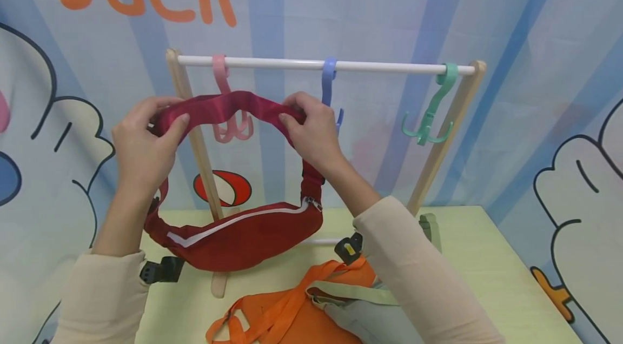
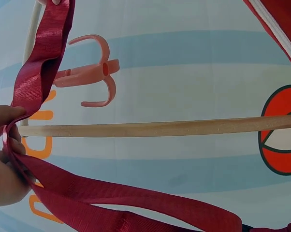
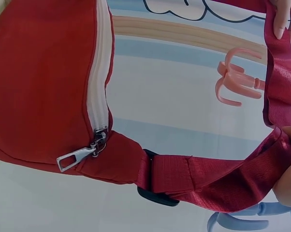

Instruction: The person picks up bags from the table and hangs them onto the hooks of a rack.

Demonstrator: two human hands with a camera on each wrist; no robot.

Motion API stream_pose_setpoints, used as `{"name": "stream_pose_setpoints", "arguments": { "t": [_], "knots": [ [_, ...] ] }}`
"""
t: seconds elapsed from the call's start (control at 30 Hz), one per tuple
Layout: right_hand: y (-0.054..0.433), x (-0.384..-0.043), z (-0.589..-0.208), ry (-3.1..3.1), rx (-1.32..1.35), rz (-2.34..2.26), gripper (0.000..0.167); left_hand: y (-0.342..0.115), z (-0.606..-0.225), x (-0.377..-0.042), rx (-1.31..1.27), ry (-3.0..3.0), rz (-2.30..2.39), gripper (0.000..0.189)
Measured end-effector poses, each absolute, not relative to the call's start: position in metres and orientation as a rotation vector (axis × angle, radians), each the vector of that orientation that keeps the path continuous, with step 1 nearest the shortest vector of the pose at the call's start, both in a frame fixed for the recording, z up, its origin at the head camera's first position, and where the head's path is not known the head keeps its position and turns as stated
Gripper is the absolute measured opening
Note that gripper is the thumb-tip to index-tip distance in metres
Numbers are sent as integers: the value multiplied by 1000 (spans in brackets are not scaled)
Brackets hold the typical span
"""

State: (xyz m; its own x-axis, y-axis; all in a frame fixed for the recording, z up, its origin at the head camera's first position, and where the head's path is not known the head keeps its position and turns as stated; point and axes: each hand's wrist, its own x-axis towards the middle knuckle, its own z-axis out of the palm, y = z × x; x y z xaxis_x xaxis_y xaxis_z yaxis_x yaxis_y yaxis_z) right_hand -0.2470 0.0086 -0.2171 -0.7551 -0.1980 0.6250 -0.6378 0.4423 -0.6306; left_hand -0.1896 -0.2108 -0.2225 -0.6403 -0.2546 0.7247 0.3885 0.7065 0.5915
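A red waist bag (image 1: 248, 241) with a white zipper hangs in the air by its dark red strap (image 1: 219, 108). My left hand (image 1: 146, 149) pinches the strap on the left side, thumb in front. On the right side, my right hand (image 1: 313, 130) holds the strap between thumb and fingers. The stretch between both hands arches in front of the pink hook (image 1: 220, 71), hiding part of it; whether they touch I cannot tell. In the right wrist view, the metal zipper pull (image 3: 75, 158) sits at the bag's end, near a black buckle (image 3: 157, 195).
A white rail (image 1: 389, 67) on wooden posts also carries a blue hook (image 1: 328, 81) and a green hook (image 1: 429, 111). On the pale table (image 1: 496, 290) below lie an orange bag (image 1: 277, 311) and a grey bag (image 1: 367, 319). A cartoon-printed backdrop stands behind.
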Motion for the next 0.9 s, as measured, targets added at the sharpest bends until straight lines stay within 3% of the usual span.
{"name": "stream_pose_setpoints", "arguments": {
  "t": [0.9],
  "knots": [
    [5,-247,-219,-2252,690,1258,15,-208,-224,-203,-117,-1988,-936,26]
  ]
}}
